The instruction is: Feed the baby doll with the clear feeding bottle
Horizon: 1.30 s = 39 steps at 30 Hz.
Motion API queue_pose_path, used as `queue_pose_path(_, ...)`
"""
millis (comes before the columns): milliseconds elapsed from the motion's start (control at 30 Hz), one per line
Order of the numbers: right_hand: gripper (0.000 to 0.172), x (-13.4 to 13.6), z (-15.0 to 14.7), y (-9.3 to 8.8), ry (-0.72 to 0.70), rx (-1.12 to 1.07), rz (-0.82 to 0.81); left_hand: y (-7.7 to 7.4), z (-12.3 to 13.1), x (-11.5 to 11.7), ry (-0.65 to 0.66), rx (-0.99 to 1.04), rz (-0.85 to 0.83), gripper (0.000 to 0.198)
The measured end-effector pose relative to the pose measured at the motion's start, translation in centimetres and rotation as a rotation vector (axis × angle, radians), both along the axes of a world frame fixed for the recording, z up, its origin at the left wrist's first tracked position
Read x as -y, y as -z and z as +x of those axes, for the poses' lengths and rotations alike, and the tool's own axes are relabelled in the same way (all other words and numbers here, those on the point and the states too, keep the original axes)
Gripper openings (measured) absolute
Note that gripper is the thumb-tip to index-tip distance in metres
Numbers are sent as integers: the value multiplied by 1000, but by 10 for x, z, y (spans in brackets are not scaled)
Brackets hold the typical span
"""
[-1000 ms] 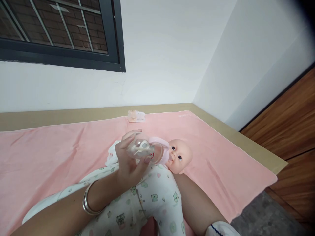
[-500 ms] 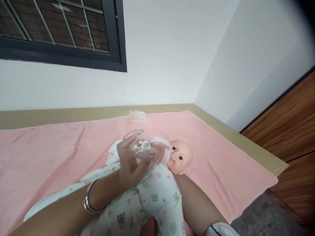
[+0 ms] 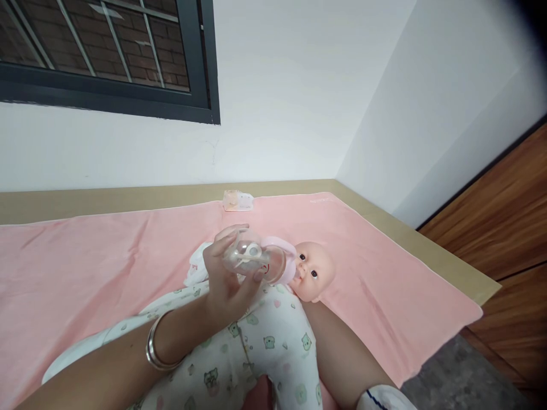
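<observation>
While the pink blanket (image 3: 106, 256) covers most of the tan surface (image 3: 427, 245) below the white wall and the dark window frame (image 3: 128, 102), almost nothing has moved in the last second; only the view shifted a little. The feeding is therefore, I judge, in a steady holding phase and not at a change of step.

On the blanket, which looks soft and a bit fuzzy, lies the baby doll (image 3: 314, 270) on its back, in a white printed sleepsuit (image 3: 265, 341) with small bears and hearts; its head is smooth, hard-looking plastic. The right forearm passes under the doll, and the right hand is hidden there, so I cannot tell if its fingers are closed.

The left hand (image 3: 224, 285), with a shiny metal bangle (image 3: 156, 350) on the wrist, is clamped around the baby bottle (image 3: 256, 263). This bottle is clear and rounded with a pale pink collar, lies nearly horizontal, and its teat end touches the doll's mouth.

Near the far blanket edge rests a small crinkled packet (image 3: 238, 200).
</observation>
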State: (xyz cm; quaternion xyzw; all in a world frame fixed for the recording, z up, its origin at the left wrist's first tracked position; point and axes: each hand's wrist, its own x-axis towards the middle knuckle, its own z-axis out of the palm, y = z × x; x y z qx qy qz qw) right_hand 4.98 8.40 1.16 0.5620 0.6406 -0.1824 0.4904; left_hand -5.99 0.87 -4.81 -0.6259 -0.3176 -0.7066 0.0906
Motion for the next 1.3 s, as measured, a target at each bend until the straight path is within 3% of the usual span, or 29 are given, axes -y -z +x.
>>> queue_pose_path(133,43,-8,-2,8,35,138,-152,2,0,-1,25,5,20,61)
queue_pose_path(267,32,-10,-3,9,23,141,-154,2,0,-1,-4,26,-13,55)
queue_pose_path(467,31,-4,-4,0,-217,213,-301,5,-1,-2,1,20,-1,59)
queue_pose_path(533,32,-2,-4,-2,-232,216,-294,5,-1,-2,-8,9,-3,60)
queue_pose_path(733,30,-3,-4,-3,-150,196,-260,5,-1,-1,2,10,-7,60)
queue_pose_path(900,41,-3,-5,-5,-137,217,-268,6,-2,-2,2,7,4,60)
queue_pose_path(1300,45,-8,-4,4,134,123,-138,3,0,-1,-34,27,-23,55)
